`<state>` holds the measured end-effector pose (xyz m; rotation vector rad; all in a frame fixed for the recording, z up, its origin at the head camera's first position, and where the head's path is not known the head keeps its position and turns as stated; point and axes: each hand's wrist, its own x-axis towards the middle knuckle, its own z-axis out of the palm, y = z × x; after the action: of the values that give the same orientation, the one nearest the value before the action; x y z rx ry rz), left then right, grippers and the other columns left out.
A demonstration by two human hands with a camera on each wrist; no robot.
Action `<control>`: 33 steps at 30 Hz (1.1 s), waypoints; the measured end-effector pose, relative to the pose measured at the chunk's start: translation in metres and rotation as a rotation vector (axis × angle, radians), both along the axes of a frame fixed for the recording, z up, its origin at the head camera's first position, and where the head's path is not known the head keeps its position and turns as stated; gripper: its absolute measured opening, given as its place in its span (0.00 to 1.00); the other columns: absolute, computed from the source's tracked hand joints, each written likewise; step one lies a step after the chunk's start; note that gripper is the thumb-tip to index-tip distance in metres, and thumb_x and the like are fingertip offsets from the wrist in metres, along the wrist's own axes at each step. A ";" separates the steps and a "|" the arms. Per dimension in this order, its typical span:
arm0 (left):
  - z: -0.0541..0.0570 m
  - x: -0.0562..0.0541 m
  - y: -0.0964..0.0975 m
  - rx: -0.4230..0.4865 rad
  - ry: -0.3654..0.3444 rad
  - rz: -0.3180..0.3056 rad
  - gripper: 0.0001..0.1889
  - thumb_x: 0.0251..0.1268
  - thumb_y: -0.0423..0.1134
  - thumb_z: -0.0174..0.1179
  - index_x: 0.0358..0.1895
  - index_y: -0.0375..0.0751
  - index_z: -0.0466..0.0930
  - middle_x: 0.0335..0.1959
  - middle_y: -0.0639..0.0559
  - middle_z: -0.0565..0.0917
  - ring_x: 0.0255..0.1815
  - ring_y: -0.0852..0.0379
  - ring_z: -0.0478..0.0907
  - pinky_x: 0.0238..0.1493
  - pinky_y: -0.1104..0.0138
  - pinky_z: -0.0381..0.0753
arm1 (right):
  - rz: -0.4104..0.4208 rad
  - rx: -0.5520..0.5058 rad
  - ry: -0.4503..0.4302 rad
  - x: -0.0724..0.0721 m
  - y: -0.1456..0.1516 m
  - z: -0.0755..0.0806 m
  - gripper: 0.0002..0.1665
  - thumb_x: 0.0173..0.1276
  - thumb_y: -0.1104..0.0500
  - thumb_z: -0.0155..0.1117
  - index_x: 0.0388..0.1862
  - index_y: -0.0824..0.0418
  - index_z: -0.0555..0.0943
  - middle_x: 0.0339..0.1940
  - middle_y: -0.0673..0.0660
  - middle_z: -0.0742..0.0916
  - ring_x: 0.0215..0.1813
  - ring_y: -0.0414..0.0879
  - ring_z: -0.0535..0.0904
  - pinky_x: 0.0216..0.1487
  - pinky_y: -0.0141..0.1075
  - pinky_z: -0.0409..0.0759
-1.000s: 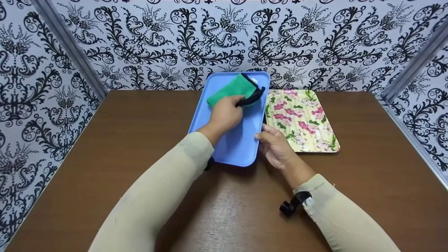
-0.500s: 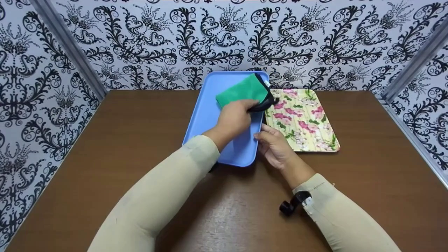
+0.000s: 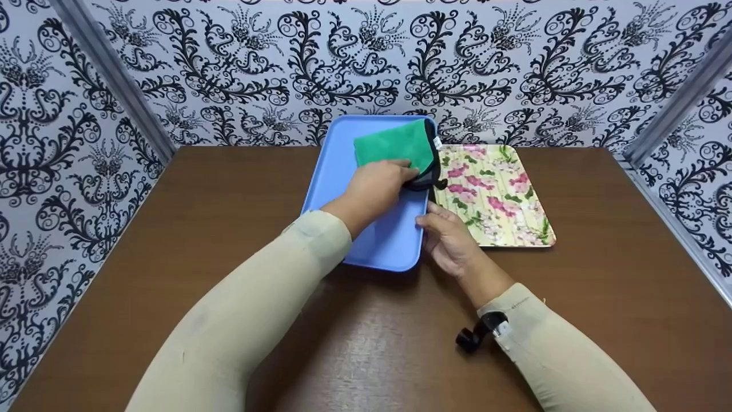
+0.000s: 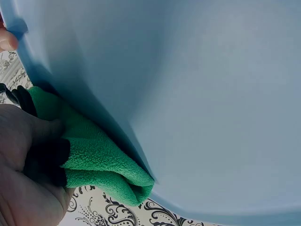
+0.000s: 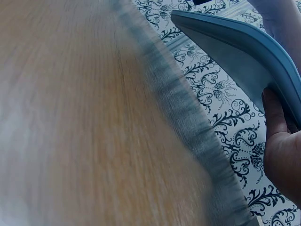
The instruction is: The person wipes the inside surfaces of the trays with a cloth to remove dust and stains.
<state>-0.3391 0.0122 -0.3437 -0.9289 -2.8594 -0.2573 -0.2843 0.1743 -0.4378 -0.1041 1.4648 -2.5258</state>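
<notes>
My left hand (image 3: 377, 186) holds a folded green cloth (image 3: 394, 146) with black edging against the upper right of a blue tray (image 3: 389, 240). Seen from the left wrist, the cloth (image 4: 103, 155) lies along the tray's raised rim, with the hand (image 4: 28, 165) gripping its black-edged side. At the tray's lower right edge, my right hand (image 3: 452, 243) pinches the rim, thumb on top. The right wrist view shows that hand (image 5: 282, 150) with fingers under the tray (image 5: 235, 52), which is raised off the table.
A floral tray (image 3: 497, 194) lies on the brown wooden table (image 3: 229, 189), just right of the blue one. Patterned black-and-white walls (image 3: 366, 63) enclose the back and sides. A black wrist mount (image 3: 483, 332) sits on the right sleeve.
My left hand slid the cloth rightward to the tray's right rim and turned its top edge more upright. The tray shifted slightly left. The right hand kept its grip.
</notes>
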 end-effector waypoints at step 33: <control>-0.003 -0.032 -0.044 -0.069 0.040 0.185 0.26 0.75 0.29 0.53 0.72 0.52 0.77 0.75 0.46 0.76 0.74 0.43 0.75 0.74 0.52 0.75 | 0.017 0.038 0.014 0.003 -0.001 0.001 0.37 0.72 0.71 0.48 0.80 0.74 0.59 0.45 0.50 0.92 0.46 0.42 0.89 0.51 0.33 0.86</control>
<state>-0.3713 -0.0318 -0.3468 -0.6656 -2.9086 -0.1200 -0.2812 0.1730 -0.4369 -0.1274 1.5103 -2.4876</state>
